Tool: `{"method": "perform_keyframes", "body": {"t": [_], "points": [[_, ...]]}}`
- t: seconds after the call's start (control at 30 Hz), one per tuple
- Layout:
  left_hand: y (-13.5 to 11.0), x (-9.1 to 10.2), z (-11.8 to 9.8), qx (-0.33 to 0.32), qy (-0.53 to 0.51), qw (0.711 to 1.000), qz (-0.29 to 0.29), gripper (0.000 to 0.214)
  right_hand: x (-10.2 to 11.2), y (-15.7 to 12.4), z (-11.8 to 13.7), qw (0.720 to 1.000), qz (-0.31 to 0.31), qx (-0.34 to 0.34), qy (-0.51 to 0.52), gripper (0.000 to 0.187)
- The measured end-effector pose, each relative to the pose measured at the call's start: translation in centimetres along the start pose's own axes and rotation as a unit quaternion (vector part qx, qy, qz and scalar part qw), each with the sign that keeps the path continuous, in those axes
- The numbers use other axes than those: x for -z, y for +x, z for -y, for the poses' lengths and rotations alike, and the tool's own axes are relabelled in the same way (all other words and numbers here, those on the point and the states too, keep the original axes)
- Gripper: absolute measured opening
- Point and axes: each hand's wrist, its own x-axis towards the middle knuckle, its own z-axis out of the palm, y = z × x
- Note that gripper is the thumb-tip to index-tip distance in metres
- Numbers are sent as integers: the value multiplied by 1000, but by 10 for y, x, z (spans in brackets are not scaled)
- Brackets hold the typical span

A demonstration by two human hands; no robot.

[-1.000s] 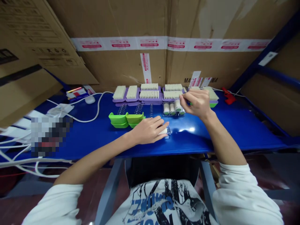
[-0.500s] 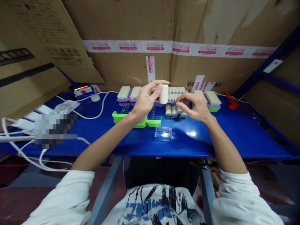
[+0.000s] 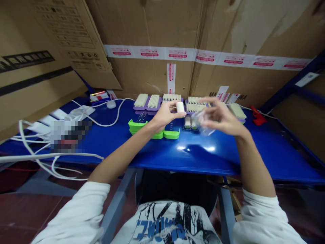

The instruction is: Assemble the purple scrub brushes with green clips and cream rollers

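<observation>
My left hand pinches a small cream-coloured cylinder between thumb and fingers, above the table. Close to its right, my right hand grips a clear plastic holder, blurred by motion. Behind and below the hands, a few pale cylinders with green ends lie side by side, partly covered by the clear holder. Bright green curved pieces lie in front of my left hand, one partly behind the forearm. Purple brush heads with cream bristles stand in a row at the back.
Cardboard walls close off the back and left of the blue table. White cables and a blurred-out dark object occupy the left side. A red clip-like piece lies at the right rear.
My right hand has picked the clear plastic holder up off the table front and raised it beside the left hand. The cream cylinder has tilted in my left hand. The view has shifted slightly.
</observation>
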Motion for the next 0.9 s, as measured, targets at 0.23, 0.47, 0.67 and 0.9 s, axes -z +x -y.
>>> {"method": "perform_keyframes", "body": {"t": [0.23, 0.47, 0.67, 0.9], "points": [[27, -36, 3, -52, 164, 985, -29, 49, 64, 2, -70, 957, -289, -19, 22, 66], [26, -37, 11, -105, 222, 969, -8, 34, 65, 5, -113, 965, -258, 32, -19, 90], [25, -34, 16, -97, 240, 964, 62, 57, 58, 10, -108, 969, -247, 18, -18, 80], [20, -34, 18, -156, 385, 907, 72, 59, 46, 16, -97, 960, -262, 29, -99, 78]]}}
